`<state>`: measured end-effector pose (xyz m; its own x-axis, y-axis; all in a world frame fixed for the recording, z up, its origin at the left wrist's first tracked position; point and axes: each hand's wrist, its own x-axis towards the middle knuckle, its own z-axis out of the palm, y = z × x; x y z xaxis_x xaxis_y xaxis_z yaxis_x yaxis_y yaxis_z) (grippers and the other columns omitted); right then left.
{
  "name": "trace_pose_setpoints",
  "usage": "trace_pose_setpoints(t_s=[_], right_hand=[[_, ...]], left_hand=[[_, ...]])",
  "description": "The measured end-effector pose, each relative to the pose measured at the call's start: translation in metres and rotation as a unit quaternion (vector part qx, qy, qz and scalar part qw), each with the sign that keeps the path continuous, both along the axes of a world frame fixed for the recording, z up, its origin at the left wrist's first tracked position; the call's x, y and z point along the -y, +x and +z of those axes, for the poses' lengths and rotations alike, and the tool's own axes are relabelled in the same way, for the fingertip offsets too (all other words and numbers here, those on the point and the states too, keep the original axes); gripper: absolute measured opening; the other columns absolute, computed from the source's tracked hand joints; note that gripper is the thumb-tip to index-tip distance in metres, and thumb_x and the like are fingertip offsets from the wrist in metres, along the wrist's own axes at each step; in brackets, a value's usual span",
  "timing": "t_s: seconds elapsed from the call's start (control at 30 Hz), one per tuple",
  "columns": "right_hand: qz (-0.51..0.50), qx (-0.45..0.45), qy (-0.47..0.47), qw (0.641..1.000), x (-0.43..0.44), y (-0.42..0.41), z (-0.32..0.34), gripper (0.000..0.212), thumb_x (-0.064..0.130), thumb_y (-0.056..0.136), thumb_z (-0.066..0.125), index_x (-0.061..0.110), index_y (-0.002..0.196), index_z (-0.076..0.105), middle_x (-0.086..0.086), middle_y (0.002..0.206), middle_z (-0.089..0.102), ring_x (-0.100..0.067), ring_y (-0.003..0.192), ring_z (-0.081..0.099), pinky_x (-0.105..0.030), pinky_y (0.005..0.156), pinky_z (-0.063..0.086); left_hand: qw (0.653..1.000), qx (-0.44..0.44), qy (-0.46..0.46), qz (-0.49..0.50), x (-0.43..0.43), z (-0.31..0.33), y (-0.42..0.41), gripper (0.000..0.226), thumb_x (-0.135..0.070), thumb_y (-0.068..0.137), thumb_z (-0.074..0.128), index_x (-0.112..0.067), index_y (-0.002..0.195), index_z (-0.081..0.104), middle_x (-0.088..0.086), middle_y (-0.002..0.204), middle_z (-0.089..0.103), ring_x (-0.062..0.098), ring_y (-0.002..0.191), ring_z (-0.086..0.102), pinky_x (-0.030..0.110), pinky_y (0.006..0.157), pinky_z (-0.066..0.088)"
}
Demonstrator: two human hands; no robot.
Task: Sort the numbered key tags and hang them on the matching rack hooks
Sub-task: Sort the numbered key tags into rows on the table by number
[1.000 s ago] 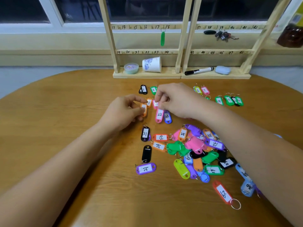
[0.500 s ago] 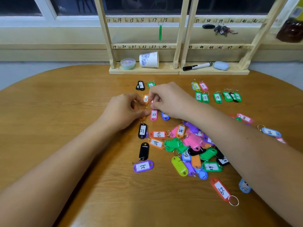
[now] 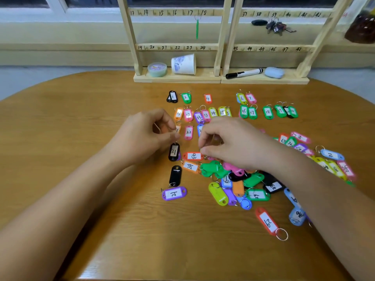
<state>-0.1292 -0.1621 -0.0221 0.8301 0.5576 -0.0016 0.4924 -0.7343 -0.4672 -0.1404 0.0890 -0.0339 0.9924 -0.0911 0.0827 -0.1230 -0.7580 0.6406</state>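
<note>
Two bare hands were pictured over a wooden table (image 3: 81, 138) strewn with numbered key tags (image 3: 213, 112). The left hand (image 3: 146, 136) was seen with thumb and forefinger pinched on an orange tag (image 3: 177, 129). Most of that tag was hidden behind the fingers, and its number could not be read in full. The right hand (image 3: 229, 142) was held with fingers curled downward, their tips drawn together just beside the ring end of a red tag (image 3: 193, 156) marked 42. Whether anything was grasped there could not be told, the fingertips being turned from the camera. A blue tag (image 3: 200, 129) was largely covered by that hand, and a pink tag (image 3: 188, 132) marked 22 lay between the two hands.

Sorted tags were laid in two rows toward the far side of the table, the back row starting at 1 and the nearer one at 11. Several were overlapped, and the last numbers on the right were hard to read. An unsorted pile (image 3: 239, 179) was partly concealed beneath the right forearm, some of its tags lying face down. Those at the far right were blurred.

The rack (image 3: 222, 37) stood at the table's far edge, its top cut off by the frame. One green tag (image 3: 197, 29) was hung by hook 18, seen edge-on. A cup (image 3: 183, 63) and a marker (image 3: 243, 73) lay on the rack's base.
</note>
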Motion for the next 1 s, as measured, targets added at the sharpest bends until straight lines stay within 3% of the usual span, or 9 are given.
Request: trace_pose_setpoints(t_s=[0.23,0.4,0.6,0.77,1.0], right_hand=[[0.027,0.060,0.003,0.998,-0.002,-0.034,-0.021,0.005,0.039,0.097,0.070,0.035,0.095,0.069,0.016,0.094,0.055,-0.008,0.096,0.046,-0.032,0.093,0.034],[0.007,0.092,0.007,0.996,0.011,-0.052,-0.024,0.014,0.045,0.101,0.060,0.035,0.101,0.070,0.016,0.097,0.053,-0.010,0.099,0.045,-0.027,0.086,0.022],[-0.013,0.098,-0.026,0.995,0.021,-0.063,-0.030,0.022,0.048,0.097,0.066,0.033,0.113,0.070,0.016,0.104,0.055,-0.012,0.103,0.046,-0.039,0.091,0.034],[-0.024,0.102,-0.033,0.994,0.019,-0.061,-0.028,0.029,0.046,0.094,0.071,0.031,0.119,0.072,0.015,0.101,0.056,-0.013,0.104,0.047,-0.036,0.090,0.030],[-0.021,0.106,-0.020,0.994,0.016,-0.060,-0.029,0.012,0.040,0.093,0.075,0.031,0.100,0.071,0.013,0.099,0.053,-0.014,0.101,0.045,-0.035,0.085,0.027]], left_hand=[[0.999,-0.020,0.017,-0.029,-0.003,0.000,-0.054,0.017,-0.044,0.085,0.084,-0.032,0.085,0.071,-0.020,0.079,0.071,0.005,0.077,0.065,0.014,0.064,0.044],[0.998,-0.040,0.037,-0.020,0.007,-0.013,-0.070,0.025,-0.053,0.085,0.081,-0.032,0.086,0.068,-0.015,0.077,0.072,0.004,0.073,0.065,0.021,0.063,0.047],[0.995,-0.072,0.062,0.016,0.014,-0.010,-0.071,0.032,-0.049,0.077,0.089,-0.031,0.089,0.066,-0.012,0.076,0.072,0.002,0.072,0.064,0.021,0.057,0.046],[0.990,-0.109,0.083,0.022,0.012,-0.002,-0.066,0.024,-0.037,0.078,0.090,-0.032,0.092,0.071,-0.015,0.081,0.073,0.000,0.075,0.066,0.015,0.059,0.046],[0.994,-0.096,0.059,0.001,0.011,-0.002,-0.068,0.021,-0.024,0.082,0.087,-0.035,0.092,0.072,-0.016,0.083,0.072,-0.001,0.076,0.065,0.012,0.061,0.045]])
